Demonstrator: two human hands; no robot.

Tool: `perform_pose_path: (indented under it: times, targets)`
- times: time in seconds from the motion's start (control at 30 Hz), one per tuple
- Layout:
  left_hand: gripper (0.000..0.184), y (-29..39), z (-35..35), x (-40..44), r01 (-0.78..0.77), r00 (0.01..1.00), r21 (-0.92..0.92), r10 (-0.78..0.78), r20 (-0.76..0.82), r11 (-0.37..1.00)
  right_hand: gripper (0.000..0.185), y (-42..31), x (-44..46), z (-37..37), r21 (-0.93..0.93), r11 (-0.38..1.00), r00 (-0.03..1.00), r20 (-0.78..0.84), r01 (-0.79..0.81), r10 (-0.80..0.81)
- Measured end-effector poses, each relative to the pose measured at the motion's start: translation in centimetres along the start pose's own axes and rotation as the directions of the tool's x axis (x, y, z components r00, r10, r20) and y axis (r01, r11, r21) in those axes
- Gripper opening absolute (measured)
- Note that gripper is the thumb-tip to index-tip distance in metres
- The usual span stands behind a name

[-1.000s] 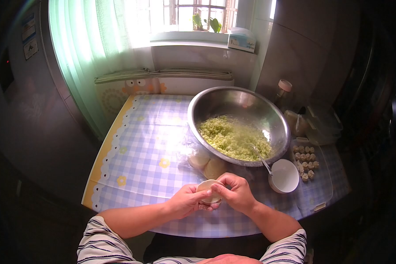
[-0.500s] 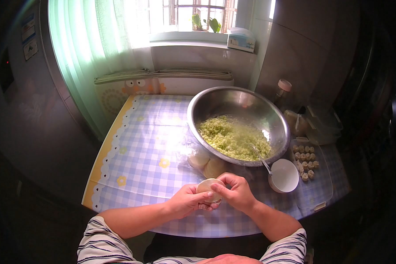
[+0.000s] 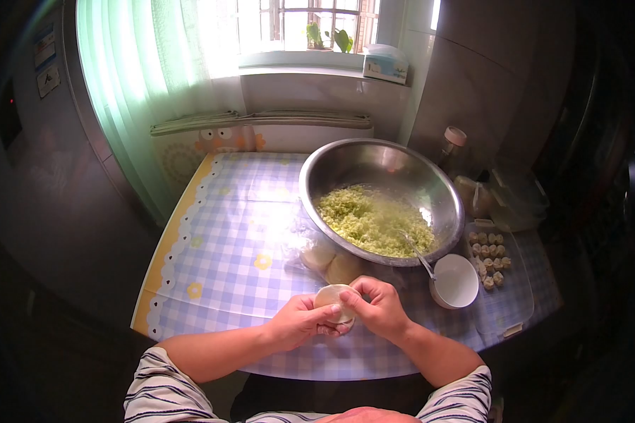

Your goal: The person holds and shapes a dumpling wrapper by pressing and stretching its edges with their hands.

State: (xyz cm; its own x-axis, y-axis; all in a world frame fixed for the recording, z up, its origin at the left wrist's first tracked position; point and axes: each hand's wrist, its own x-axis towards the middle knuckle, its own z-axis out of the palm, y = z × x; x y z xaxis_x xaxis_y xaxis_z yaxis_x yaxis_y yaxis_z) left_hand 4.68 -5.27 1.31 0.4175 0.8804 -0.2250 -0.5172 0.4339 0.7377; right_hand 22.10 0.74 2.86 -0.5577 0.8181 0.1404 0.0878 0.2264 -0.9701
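A round, pale dumpling wrapper [image 3: 332,297] is held up between both hands near the table's front edge. My left hand [image 3: 302,321] grips it from the left, thumb on its face and fingers beneath. My right hand [image 3: 379,308] pinches its right edge between thumb and fingers. Just beyond the hands, a clear plastic bag with a stack of round wrappers [image 3: 343,268] lies on the table. Behind that stands a big steel basin [image 3: 446,194] with chopped pale-green filling [image 3: 374,221], and a metal spoon [image 3: 421,257] leans in it.
A white bowl [image 3: 455,282] stands right of the basin's front. On the far right, a clear tray [image 3: 509,310] carries several small folded dumplings [image 3: 488,251]. A jar with a pink lid [image 3: 456,136] and plastic containers [image 3: 518,201] stand behind. Checked cloth [image 3: 226,247] covers the table.
The wrapper has shifted very slightly between the fingers, and its upper edge shows a little more. Both hands keep nearly the same place, and everything else stays put.
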Motion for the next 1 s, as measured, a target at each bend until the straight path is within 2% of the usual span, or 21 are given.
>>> perform_pose_path:
  times: [0.17, 0.37, 0.77, 1.0]
  targets:
    - [0.027, 0.03, -0.17, -0.04, 0.000, 1.000, 0.001, 0.000, -0.007, 1.000, 0.017, -0.16, 0.13, 0.21, -0.013, 0.998, 0.998, -0.025, 0.053, -0.054]
    - [0.027, -0.19, -0.47, 0.08, 0.011, 1.000, 0.012, -0.011, 0.027, 1.000, 0.014, -0.09, -0.10, 0.12, 0.028, 1.000, 1.000, 0.024, -0.010, 0.009]
    - [0.025, -0.16, -0.27, 0.04, 0.034, 0.998, 0.033, -0.036, 0.053, 0.999, 0.019, 0.16, -0.14, 0.21, 0.064, 0.998, 1.000, 0.002, -0.006, 0.006]
    - [0.023, -0.29, -0.53, 0.06, 0.046, 0.998, 0.054, -0.049, 0.050, 0.997, 0.013, -0.11, 0.01, 0.16, 0.025, 1.000, 0.999, 0.033, -0.015, 0.014]
